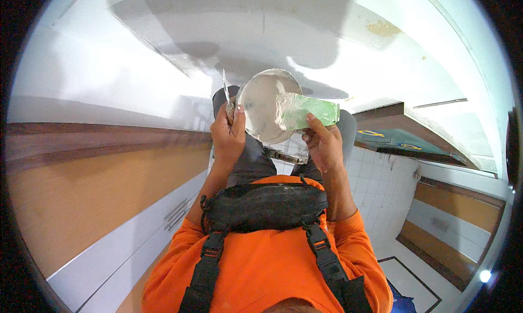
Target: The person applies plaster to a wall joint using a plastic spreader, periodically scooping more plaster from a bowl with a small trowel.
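Note:
Near the middle, my left hand grips a metal putty knife upright at the left rim of a round tub smeared inside with pale plaster. My right hand holds a flat green spreader across the right side of the tub, its left end coated with plaster. Below the tub, between my legs, a narrow metal bar shows; what it belongs to is unclear.
A white patched surface arches across the top. A panelled brown and white wall runs along the left. At right are a cupboard with blue fronts, a tiled surface and a brown striped panel.

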